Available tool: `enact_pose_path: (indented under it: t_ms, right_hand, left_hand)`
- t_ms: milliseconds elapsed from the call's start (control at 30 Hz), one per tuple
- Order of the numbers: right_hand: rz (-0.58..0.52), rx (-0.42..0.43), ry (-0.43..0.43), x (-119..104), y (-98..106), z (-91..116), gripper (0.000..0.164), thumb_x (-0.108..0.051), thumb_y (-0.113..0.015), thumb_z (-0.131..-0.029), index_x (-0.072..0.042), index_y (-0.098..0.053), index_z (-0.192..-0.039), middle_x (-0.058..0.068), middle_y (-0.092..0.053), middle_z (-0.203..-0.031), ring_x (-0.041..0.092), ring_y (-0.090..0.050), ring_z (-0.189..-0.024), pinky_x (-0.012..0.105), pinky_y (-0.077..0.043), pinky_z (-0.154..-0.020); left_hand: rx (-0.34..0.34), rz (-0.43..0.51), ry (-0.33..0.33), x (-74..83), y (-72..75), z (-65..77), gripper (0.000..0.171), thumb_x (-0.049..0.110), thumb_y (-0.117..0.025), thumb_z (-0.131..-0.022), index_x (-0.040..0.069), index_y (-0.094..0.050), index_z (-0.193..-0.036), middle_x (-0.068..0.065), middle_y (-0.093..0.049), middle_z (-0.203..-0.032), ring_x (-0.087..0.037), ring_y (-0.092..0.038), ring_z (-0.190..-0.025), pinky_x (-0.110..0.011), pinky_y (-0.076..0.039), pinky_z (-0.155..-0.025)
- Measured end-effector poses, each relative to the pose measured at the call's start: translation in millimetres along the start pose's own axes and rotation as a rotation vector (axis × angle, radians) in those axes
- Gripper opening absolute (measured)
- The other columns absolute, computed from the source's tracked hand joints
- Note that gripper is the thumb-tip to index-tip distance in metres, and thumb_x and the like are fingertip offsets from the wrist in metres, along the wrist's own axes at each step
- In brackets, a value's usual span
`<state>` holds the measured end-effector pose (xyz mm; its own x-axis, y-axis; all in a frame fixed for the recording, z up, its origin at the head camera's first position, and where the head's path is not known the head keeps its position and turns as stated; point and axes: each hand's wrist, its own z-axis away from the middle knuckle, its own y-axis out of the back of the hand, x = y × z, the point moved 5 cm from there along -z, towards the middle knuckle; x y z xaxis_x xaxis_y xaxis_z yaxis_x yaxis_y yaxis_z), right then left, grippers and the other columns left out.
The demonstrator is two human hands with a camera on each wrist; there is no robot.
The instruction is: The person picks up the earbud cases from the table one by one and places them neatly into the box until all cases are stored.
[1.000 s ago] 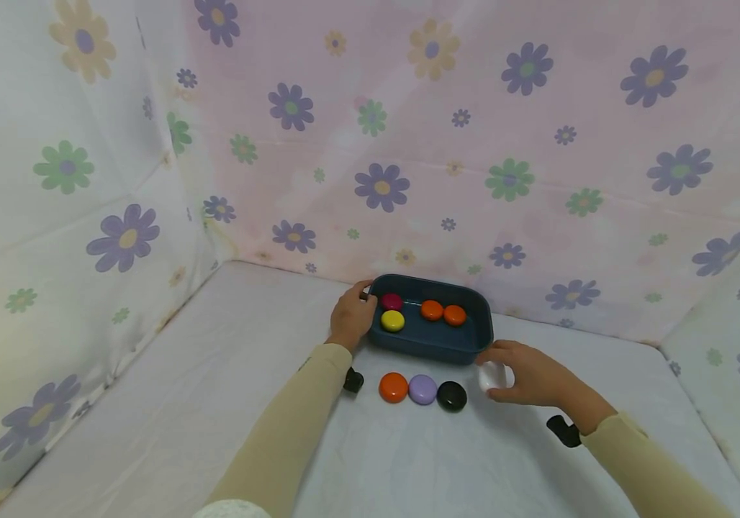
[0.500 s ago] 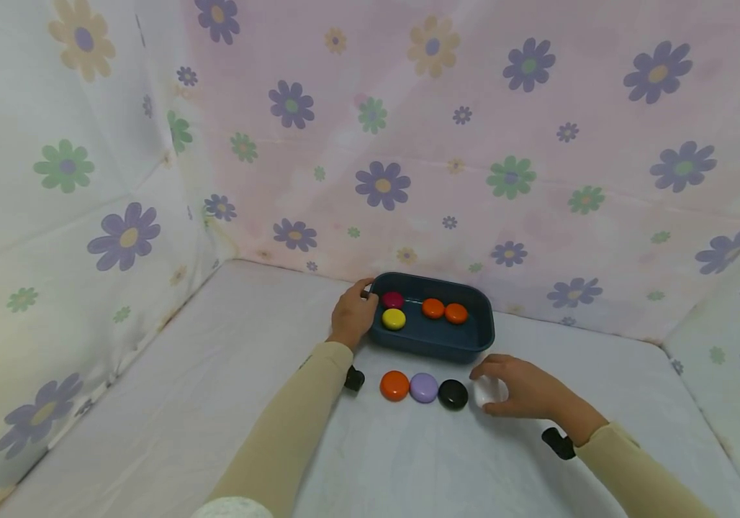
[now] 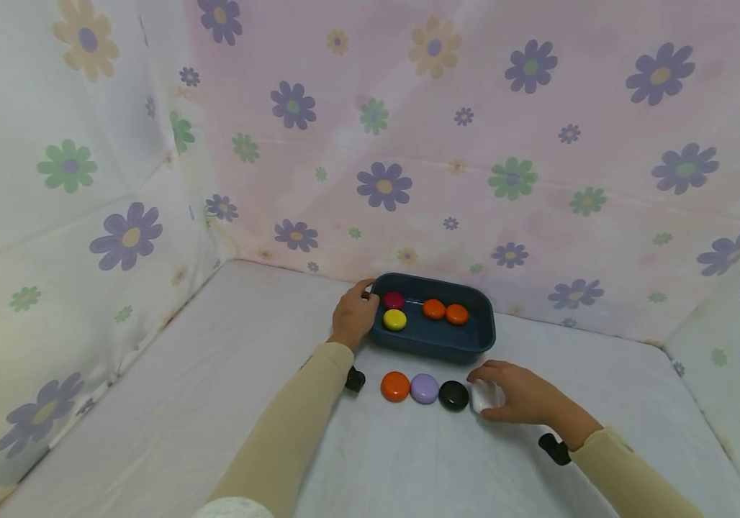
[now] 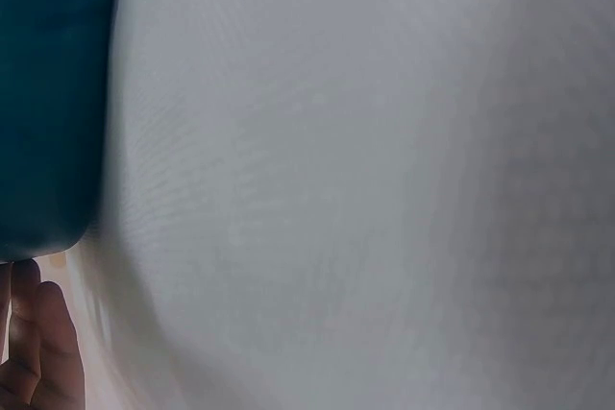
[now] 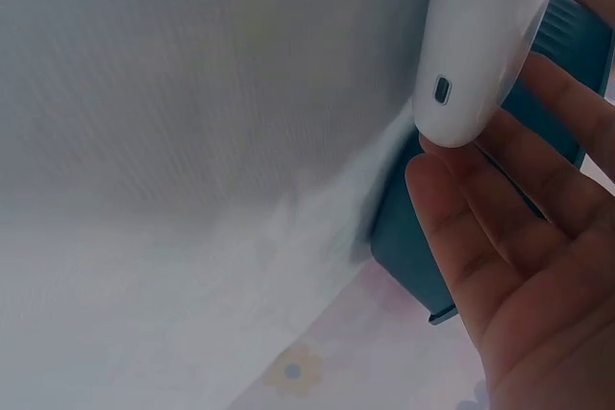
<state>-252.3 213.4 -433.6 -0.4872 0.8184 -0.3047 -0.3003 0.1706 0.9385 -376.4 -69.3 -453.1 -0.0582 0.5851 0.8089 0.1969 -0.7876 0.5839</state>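
My left hand (image 3: pixel 353 315) grips the left end of a dark teal tray (image 3: pixel 431 349); in the left wrist view its fingers (image 4: pixel 58 343) reach the tray's outer end. With thumb and fingers, my right hand (image 3: pixel 525 394) holds a glossy white rounded disc (image 3: pixel 483 397) at the right end of a row of discs. Up close in the right wrist view, the white disc has a small dark slot in its edge. Left of it are a black disc (image 3: pixel 454 396), a lilac disc (image 3: pixel 425 388) and an orange disc (image 3: pixel 395 386).
Inside the tray lie a crimson disc (image 3: pixel 393 301), a yellow disc (image 3: pixel 394 320) and two orange discs, one of them the right orange disc (image 3: pixel 457 314). The tray stands near the flowered back curtain (image 3: pixel 337 144). White cloth (image 3: pixel 227 381) covers the table.
My right hand has come down from the tray's front right corner, bringing the white disc close beside the black one. My left hand stays at the tray.
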Motion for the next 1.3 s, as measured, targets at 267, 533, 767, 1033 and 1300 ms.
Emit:
enact_pose_path:
  t_ms: [267,533,767,1033,1300]
  right_hand:
    - [0.008,-0.001,0.004,0,-2,-1,0.053,-0.032,-0.082,-0.072,-0.017,-0.063,-0.12,-0.001,-0.062,-0.122,0.021,-0.057,-0.111,0.046,-0.048,-0.096]
    - [0.011,-0.013,0.034,-2,-4,-1,0.053,-0.033,-0.081,-0.074,-0.016,-0.062,-0.121,0.001,-0.062,-0.123,0.022,-0.057,-0.112,0.047,-0.048,-0.097]
    - [0.016,-0.002,0.059,-3,-3,-2,0.052,-0.032,-0.08,-0.075,-0.017,-0.062,-0.121,0.001,-0.062,-0.122,0.023,-0.057,-0.112,0.047,-0.049,-0.096]
    - [-0.042,0.126,0.115,-4,4,-3,0.044,-0.031,-0.074,-0.082,-0.016,-0.063,-0.121,0.0,-0.063,-0.122,0.024,-0.058,-0.113,0.048,-0.05,-0.093]
    - [-0.187,0.206,0.182,-11,17,-9,0.041,-0.022,-0.073,-0.083,-0.009,-0.062,-0.121,0.006,-0.066,-0.116,0.027,-0.061,-0.101,0.042,-0.054,-0.081]
  left_hand:
    - [0.002,-0.001,-0.002,0.1,0.1,0.6,0.043,0.03,-0.051,-0.093,0.028,-0.054,-0.136,-0.002,-0.065,-0.115,-0.024,-0.058,-0.097,-0.04,-0.047,-0.089]
    - [0.002,0.011,-0.008,-2.0,-2.1,-0.6,0.043,0.03,-0.051,-0.093,0.028,-0.054,-0.136,-0.003,-0.065,-0.114,-0.025,-0.058,-0.096,-0.04,-0.047,-0.088]
    - [0.011,0.002,-0.024,-2.7,-2.0,-1.7,0.043,0.031,-0.051,-0.093,0.027,-0.054,-0.136,-0.003,-0.066,-0.112,-0.024,-0.059,-0.096,-0.041,-0.048,-0.089]
    - [0.013,0.0,-0.029,-2.5,-1.2,-1.9,0.044,0.03,-0.051,-0.093,0.026,-0.054,-0.136,-0.004,-0.066,-0.112,-0.025,-0.059,-0.096,-0.041,-0.048,-0.089]
    - [0.01,0.006,-0.021,-2.7,-1.4,-1.5,0.043,0.031,-0.051,-0.093,0.027,-0.054,-0.136,-0.003,-0.066,-0.113,-0.024,-0.059,-0.096,-0.041,-0.047,-0.089]
